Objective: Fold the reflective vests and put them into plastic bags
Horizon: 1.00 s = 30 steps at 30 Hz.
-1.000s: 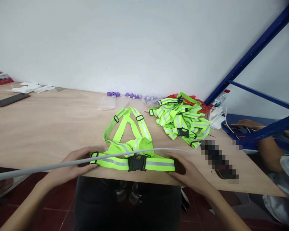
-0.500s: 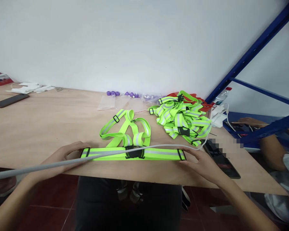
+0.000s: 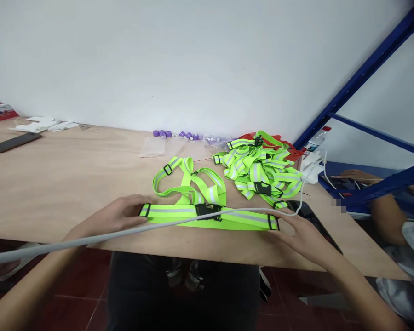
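At the near side of the wooden table (image 3: 72,179), our left hand (image 3: 119,215) grips the left end of a neon-green reflective harness (image 3: 174,210), thumb and fingers closed about it beside a black slider (image 3: 145,210). Our right hand (image 3: 298,232) holds the right end, thumb below, fingers above. Between them the waist belt (image 3: 246,217) lies straight across the wood, its black buckle (image 3: 205,209) near mid-span; shoulder straps (image 3: 187,178) loop loosely behind. We note a pale cable (image 3: 89,240) crossing in front of the belt. Just beyond the right hand: a black smartphone (image 3: 319,225). Farther back, a tangled heap of matching harnesses (image 3: 257,170), red straps (image 3: 295,154) behind it. Left of the heap, near the wall (image 3: 193,69): clear plastic bags (image 3: 153,146), small purple pieces (image 3: 162,133). Far right, we see a co-worker's forearm (image 3: 388,218) beside the blue metal frame (image 3: 365,69).
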Tool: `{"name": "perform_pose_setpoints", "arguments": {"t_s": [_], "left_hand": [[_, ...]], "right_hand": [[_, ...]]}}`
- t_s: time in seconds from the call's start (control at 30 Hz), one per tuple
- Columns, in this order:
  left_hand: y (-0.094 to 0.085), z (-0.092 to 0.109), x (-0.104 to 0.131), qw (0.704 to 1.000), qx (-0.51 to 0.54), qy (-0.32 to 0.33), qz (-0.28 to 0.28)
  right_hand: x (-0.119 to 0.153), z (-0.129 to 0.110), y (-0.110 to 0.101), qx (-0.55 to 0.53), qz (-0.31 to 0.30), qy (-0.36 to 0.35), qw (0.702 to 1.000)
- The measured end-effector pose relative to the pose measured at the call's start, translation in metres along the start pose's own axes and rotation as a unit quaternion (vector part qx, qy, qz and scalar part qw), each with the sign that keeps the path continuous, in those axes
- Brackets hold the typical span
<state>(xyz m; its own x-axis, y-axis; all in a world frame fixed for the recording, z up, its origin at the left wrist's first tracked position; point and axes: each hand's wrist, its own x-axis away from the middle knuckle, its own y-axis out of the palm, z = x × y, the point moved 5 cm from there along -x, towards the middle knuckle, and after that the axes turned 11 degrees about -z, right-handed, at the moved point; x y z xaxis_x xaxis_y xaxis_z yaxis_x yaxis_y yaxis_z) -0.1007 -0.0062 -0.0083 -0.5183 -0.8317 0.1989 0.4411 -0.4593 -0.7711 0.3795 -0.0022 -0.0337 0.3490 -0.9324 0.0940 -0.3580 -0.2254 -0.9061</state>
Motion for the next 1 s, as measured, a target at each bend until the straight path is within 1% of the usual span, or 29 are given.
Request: {"name": "perform_pose_setpoints", "arguments": {"t_s": [0.07,0.13,0.2,0.27,0.33,0.4,0.5,0.67,0.73,0.8,0.9,0.97,1.0], "left_hand": [[-0.002,0.01,-0.012,0.998,0.009,0.045,-0.03],[-0.002,0.016,-0.018,0.995,-0.001,0.085,-0.052],[0.003,0.015,-0.017,0.992,-0.024,0.101,-0.068],[0.012,0.006,-0.01,0.992,-0.06,0.089,-0.071],[0.02,-0.009,-0.001,0.992,-0.098,0.057,-0.058],[0.024,-0.022,0.009,0.992,-0.118,0.03,-0.039],[0.025,-0.032,0.02,0.992,-0.125,0.014,-0.019],[0.03,-0.034,0.031,0.994,-0.106,0.016,-0.02],[0.034,-0.034,0.033,0.995,-0.099,0.017,-0.017],[0.039,-0.034,0.033,0.995,-0.099,0.019,-0.02],[0.039,-0.033,0.033,0.995,-0.101,0.015,-0.018],[0.036,-0.026,0.033,0.994,-0.104,0.024,0.011],[0.033,-0.02,0.034,0.993,-0.107,0.035,0.042]], "right_hand": [[0.002,0.012,0.0,0.002,0.017,0.006,1.0],[0.008,0.021,0.003,-0.01,0.017,0.008,1.0],[0.018,0.023,0.008,-0.033,-0.013,0.006,0.999],[0.027,0.019,0.016,-0.054,-0.05,0.003,0.997],[0.033,0.015,0.024,-0.059,-0.067,0.003,0.996],[0.035,0.011,0.031,-0.05,-0.062,0.0,0.997],[0.033,0.008,0.04,-0.025,-0.054,-0.025,0.998],[0.036,0.006,0.047,0.006,-0.023,-0.065,0.998],[0.038,0.004,0.047,0.012,-0.017,-0.069,0.997],[0.039,0.001,0.048,0.017,-0.025,-0.066,0.997],[0.04,-0.003,0.051,0.021,-0.026,-0.058,0.998],[0.041,-0.007,0.054,0.018,-0.013,-0.052,0.998],[0.04,-0.01,0.055,0.017,-0.003,-0.053,0.998]]}}
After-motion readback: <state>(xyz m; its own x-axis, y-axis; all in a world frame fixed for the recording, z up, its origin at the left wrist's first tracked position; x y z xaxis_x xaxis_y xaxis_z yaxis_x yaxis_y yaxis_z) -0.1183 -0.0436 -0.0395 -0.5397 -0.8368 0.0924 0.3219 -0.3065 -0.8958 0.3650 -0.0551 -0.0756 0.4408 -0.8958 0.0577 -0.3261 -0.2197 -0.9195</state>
